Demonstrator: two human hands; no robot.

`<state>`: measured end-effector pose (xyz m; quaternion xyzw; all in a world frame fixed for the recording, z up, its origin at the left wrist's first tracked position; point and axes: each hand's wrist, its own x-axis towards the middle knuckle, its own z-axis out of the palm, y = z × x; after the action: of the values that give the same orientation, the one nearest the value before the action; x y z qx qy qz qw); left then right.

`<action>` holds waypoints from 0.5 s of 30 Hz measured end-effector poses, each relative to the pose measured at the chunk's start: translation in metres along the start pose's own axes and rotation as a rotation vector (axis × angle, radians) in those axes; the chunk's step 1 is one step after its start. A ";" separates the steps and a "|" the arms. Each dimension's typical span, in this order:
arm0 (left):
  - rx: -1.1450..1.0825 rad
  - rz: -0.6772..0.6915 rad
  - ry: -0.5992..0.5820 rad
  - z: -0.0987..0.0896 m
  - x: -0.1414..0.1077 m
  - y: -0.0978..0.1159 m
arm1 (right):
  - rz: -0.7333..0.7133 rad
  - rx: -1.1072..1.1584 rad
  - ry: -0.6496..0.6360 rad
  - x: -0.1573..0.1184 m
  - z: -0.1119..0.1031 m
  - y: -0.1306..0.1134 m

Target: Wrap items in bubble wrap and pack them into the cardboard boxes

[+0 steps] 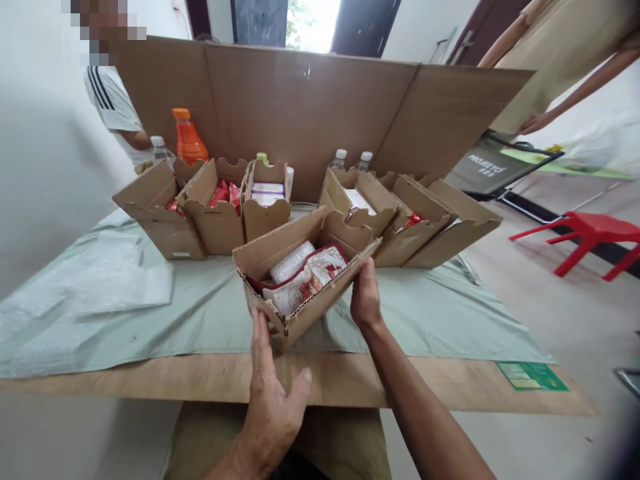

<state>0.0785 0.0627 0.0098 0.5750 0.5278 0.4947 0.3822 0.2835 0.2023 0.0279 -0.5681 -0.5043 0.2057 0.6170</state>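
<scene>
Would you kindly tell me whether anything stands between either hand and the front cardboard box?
Nothing visible does: the left hand rests against the near end of the front box, and the right hand is at its right side. The other boxes stand beyond it.

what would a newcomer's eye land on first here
Most likely the open cardboard box at the front centre of the table, between the left hand and right hand, with a red-and-white patterned item inside. Next might come the bright orange bottle standing behind the left-hand boxes, then the red stool on the floor at far right.
</scene>
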 end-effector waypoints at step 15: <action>-0.016 0.117 -0.066 0.035 -0.009 0.003 | -0.088 0.270 -0.021 0.052 0.040 0.000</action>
<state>0.1137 0.0562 0.0040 0.6179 0.4764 0.5010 0.3744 0.2704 0.2647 0.0415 -0.4551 -0.5028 0.2504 0.6909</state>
